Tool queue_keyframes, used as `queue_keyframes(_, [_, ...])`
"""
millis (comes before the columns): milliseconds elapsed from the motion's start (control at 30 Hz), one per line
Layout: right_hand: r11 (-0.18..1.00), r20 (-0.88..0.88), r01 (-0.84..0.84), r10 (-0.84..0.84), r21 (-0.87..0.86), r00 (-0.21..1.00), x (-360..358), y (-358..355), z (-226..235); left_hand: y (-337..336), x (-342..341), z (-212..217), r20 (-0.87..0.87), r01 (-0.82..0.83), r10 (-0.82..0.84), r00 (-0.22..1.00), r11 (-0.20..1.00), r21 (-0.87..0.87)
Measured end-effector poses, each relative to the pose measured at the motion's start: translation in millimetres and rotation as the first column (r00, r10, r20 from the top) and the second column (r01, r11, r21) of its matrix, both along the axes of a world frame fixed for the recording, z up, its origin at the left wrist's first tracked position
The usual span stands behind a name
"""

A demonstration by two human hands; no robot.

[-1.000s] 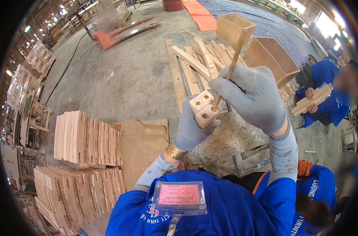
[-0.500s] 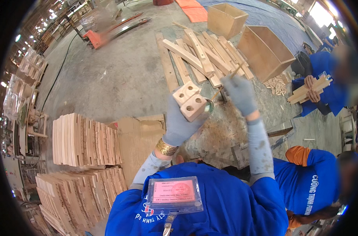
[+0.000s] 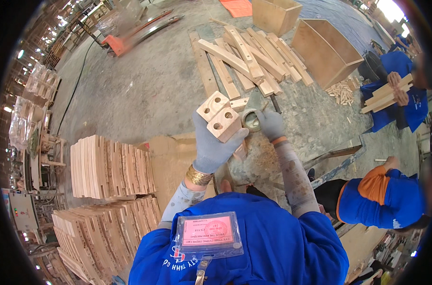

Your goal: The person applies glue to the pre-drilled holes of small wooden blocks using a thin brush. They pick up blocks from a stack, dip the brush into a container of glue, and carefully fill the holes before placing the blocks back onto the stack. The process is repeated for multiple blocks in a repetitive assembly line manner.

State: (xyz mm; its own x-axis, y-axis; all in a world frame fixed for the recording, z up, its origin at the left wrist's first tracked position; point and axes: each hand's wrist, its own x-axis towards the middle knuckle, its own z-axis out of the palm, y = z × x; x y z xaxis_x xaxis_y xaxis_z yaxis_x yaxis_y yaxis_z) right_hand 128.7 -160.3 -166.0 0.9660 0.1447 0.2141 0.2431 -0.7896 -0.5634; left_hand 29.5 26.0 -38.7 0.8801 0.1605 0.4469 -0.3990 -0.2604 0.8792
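Observation:
My left hand [image 3: 213, 151], in a grey glove, is closed around two pale wooden pieces [image 3: 224, 124] held side by side. Their end faces point up, each with two round drilled holes. Just right of them stands a small round can [image 3: 251, 120] with something pale inside. My right hand [image 3: 270, 124], also gloved, is at the can's right rim with its fingers bent and closed. What those fingers hold is hidden; the thin stick seen earlier does not show now.
Ahead lies a pile of wooden bars [image 3: 249, 59], beside an open plywood box [image 3: 326, 52] and a heap of dowels [image 3: 340, 92]. Stacked wooden parts [image 3: 112, 166] stand at left. One co-worker [image 3: 398, 88] holds wood strips at right; another person [image 3: 382, 194] is nearer.
My right hand has come down and left to the can, and the thin stick it held has gone from sight. My left hand keeps the two wooden pieces, shifted slightly left.

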Motion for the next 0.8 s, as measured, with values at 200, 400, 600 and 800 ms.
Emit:
queue_keyframes(200, [0.998, 0.025, -0.04, 0.039, 0.039, 0.999, -20.5, 3.5, 17.2, 1.4, -1.6, 0.5, 0.008, -0.009, 0.01, 1.0, 1.0, -0.027])
queue_keyframes(400, [0.745, -0.141, 0.133, -0.052, 0.654, 0.989, -23.5, -15.6, 29.3, -6.7, 0.6, 5.1, 0.009, 0.051, -0.05, 0.999, 0.995, -0.091])
queue_keyframes(600, [0.453, -0.029, 0.065, -0.087, 0.889, 0.996, -32.1, -18.9, 170.8, -8.6, -0.6, 9.8, -0.021, 0.075, -0.078, 0.997, 0.992, -0.105])
queue_keyframes(800, [0.563, 0.233, -0.196, 0.006, 0.803, 0.972, -77.4, 14.5, 278.5, -18.7, -2.4, 19.7, 0.012, 0.079, -0.079, 0.997, 0.996, -0.041])
